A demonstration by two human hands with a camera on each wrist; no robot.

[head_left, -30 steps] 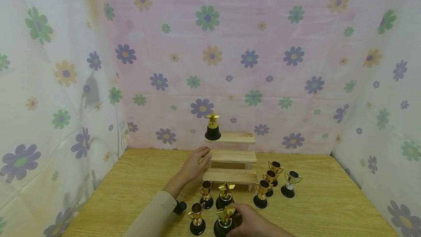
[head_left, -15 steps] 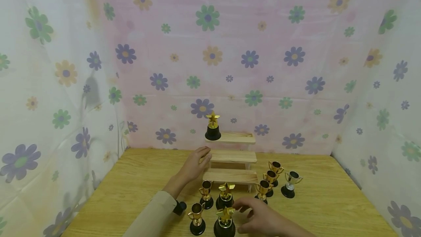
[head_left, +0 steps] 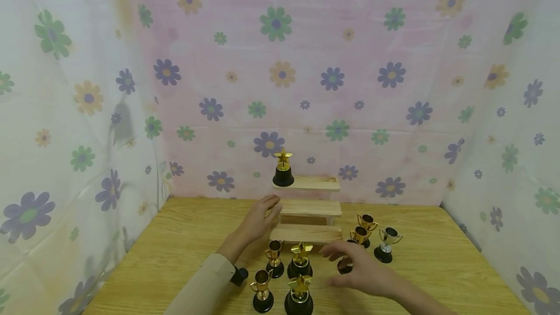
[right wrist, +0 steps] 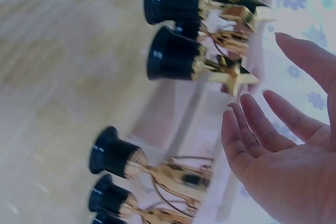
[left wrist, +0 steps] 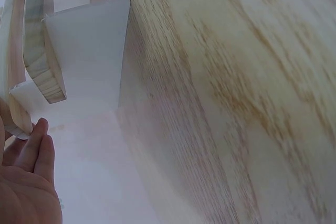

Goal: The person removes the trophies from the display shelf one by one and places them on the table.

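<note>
My left hand [head_left: 257, 218] touches the left end of the wooden three-step stand [head_left: 310, 207] at its middle step, fingers nearly straight; in the left wrist view those fingers [left wrist: 43, 153] meet a board's end. My right hand [head_left: 363, 269] holds nothing, thumb and fingers spread. It overlaps the nearest right-hand gold cup trophy [head_left: 345, 266], hiding most of it. To its left stand two gold star trophies on black bases, the front one [head_left: 299, 300] and the one behind [head_left: 300, 267]. Another star trophy [head_left: 283, 175] stands at the left end of the top step.
Left of the star trophies stand two gold cups, one near [head_left: 262, 295] and one farther back [head_left: 274, 261]. More gold cups [head_left: 360, 235] and a silver cup [head_left: 386, 247] stand right of the stand. Flowered cloth [head_left: 280, 86] encloses the wooden table [head_left: 175, 237].
My right hand has let go of the front star trophy and moved right and away from me, over to the right-hand gold cup. The left hand has stayed at the stand.
</note>
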